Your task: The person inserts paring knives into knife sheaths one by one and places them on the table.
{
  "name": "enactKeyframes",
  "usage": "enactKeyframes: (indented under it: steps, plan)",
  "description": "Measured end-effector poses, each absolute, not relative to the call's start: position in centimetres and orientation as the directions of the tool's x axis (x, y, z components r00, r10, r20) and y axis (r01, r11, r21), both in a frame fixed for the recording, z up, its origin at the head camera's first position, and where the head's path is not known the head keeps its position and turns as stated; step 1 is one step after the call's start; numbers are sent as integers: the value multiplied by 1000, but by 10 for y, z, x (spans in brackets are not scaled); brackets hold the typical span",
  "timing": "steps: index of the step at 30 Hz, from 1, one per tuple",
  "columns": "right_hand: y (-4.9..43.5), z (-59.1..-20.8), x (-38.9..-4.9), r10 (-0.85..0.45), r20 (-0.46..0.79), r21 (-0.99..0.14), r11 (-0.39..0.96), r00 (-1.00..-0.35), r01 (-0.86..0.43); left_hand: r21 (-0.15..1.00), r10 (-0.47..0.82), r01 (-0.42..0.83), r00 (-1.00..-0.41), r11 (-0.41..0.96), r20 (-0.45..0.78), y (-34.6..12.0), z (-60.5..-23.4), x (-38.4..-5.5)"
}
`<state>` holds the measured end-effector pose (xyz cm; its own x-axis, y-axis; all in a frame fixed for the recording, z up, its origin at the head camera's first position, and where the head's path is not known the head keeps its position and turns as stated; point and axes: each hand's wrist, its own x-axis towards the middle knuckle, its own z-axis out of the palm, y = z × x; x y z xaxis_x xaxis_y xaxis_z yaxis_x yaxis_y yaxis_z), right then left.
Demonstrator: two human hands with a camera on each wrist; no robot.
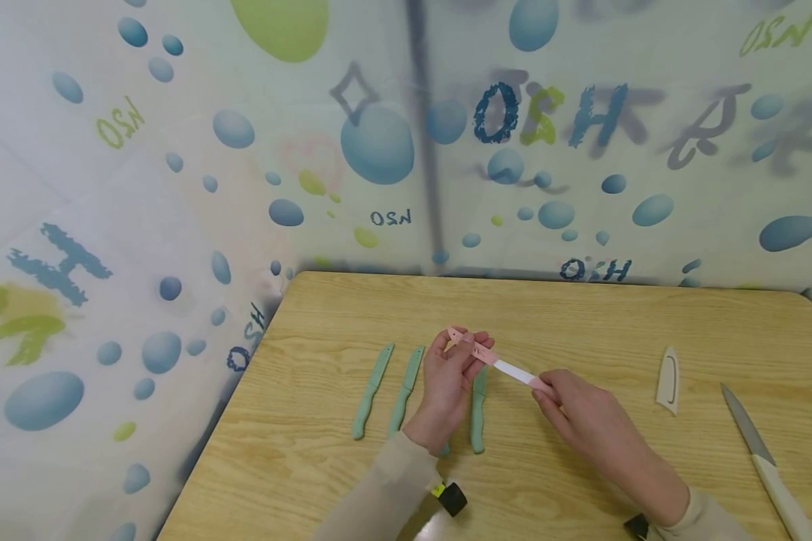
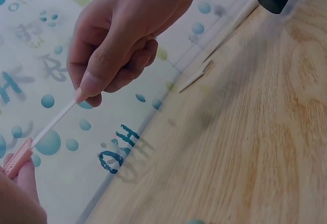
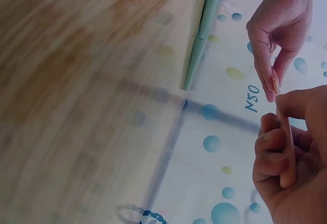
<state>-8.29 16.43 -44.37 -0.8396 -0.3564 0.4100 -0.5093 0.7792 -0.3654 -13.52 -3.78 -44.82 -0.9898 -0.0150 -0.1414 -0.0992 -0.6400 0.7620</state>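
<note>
In the head view, a small pink knife is held between both hands over the middle of the table, its white blade [image 1: 514, 372] partly bare. My left hand [image 1: 446, 387] pinches the pink knife sheath [image 1: 483, 354] that covers the blade's far end. My right hand [image 1: 595, 424] grips the pink knife handle [image 3: 289, 155], its fingers curled round it in the right wrist view. Below and left of the hands lie several green knives [image 1: 372, 394] in matching sheaths, side by side. The left hand and forearm partly hide some of them.
At the right, a white knife sheath [image 1: 668, 383] lies on the wooden table [image 1: 582, 323]. Beside it is a larger knife [image 1: 749, 422] with a bare metal blade and white handle. A patterned curtain [image 1: 379, 150] hangs behind the table and along its left side.
</note>
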Motion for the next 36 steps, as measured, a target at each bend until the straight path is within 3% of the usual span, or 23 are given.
enactKeyframes:
  steps: [28, 36]
  plan:
    - [157, -441, -86, -366, 466, -341, 766, -805, -545, 765, -25, -97, -989, -636, -146, -30, -451, -128]
    - [153, -437, -85, -347, 410, -366, 785, -843, -501, 770, -32, -81, -991, -632, -131, -27, -450, -126]
